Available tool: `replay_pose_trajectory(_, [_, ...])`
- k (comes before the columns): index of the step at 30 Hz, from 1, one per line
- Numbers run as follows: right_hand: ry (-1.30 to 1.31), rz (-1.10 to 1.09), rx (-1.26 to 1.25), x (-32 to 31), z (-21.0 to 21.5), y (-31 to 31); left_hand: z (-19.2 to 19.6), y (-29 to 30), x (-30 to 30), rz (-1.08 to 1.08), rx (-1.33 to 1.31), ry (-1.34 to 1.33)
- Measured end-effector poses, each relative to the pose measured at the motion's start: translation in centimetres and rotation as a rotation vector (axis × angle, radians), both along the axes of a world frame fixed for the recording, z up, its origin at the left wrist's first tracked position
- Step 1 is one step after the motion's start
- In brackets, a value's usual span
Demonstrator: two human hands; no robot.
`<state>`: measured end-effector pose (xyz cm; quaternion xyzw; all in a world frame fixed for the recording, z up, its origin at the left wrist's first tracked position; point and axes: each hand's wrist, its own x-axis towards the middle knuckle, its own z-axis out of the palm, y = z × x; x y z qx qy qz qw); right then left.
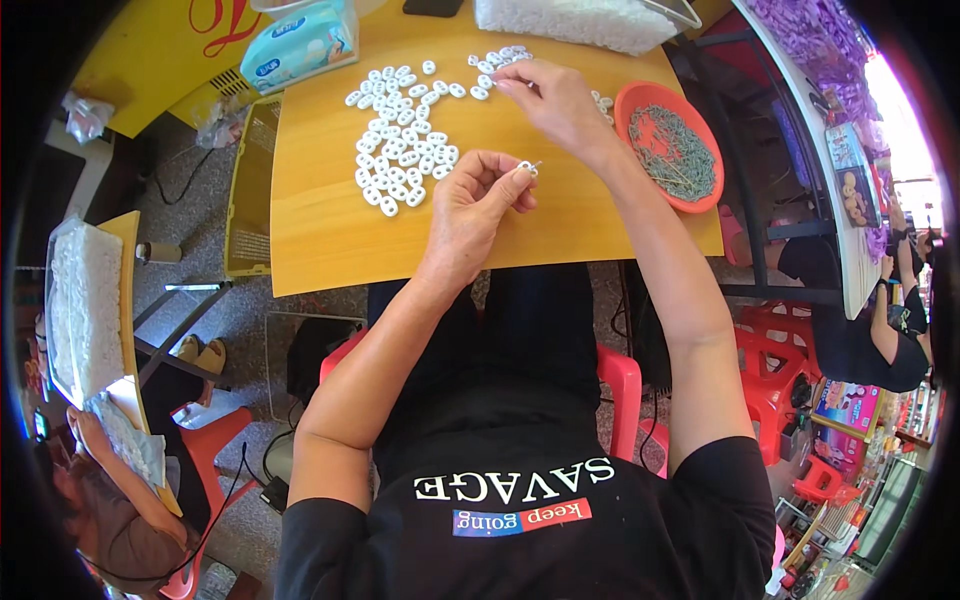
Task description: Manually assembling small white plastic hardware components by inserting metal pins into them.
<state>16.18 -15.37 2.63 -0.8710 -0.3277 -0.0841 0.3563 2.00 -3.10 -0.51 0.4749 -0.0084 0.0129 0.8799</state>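
Note:
My left hand [476, 205] is over the near middle of the yellow table [330, 235]. Its thumb and fingers pinch a small white oval piece [527, 168], with a thin metal pin sticking out of it. Farther off, my right hand [555, 100] reaches to a small group of white pieces [512, 54], its fingertips bent together at the group's near edge. Whether a piece is between those fingertips is hidden. Left of it spreads a larger heap of white oval pieces [405, 150] with two dark holes each. An orange bowl [625, 110] of thin metal pins [680, 150] stands at the right.
A blue tissue pack [300, 45] lies at the far left corner, and a clear bin of white pieces [580, 22] stands at the back. Left, a person's arm [120, 465] rests by another table with a filled bin [85, 310]. Red chairs [775, 370] stand right.

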Motion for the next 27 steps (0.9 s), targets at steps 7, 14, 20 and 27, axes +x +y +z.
replay_pose_trajectory(7, [-0.203,0.071,-0.315,0.6,-0.7,1.6,-0.3,0.4,-0.1,-0.023,0.016,0.003])
replay_pose_trajectory(14, [-0.129,0.075,-0.289,-1.3,-0.7,-0.3,-0.1,0.2,-0.1,-0.033,0.049,-0.01])
replay_pose_trajectory(20, [0.17,0.022,-0.061,-2.9,0.1,-1.4,-0.3,0.4,-0.1,-0.045,0.057,-0.016])
replay_pose_trajectory(27, [0.897,-0.039,0.855,-6.3,-0.5,-2.3,0.2,-0.2,-0.1,-0.016,0.053,-0.04])
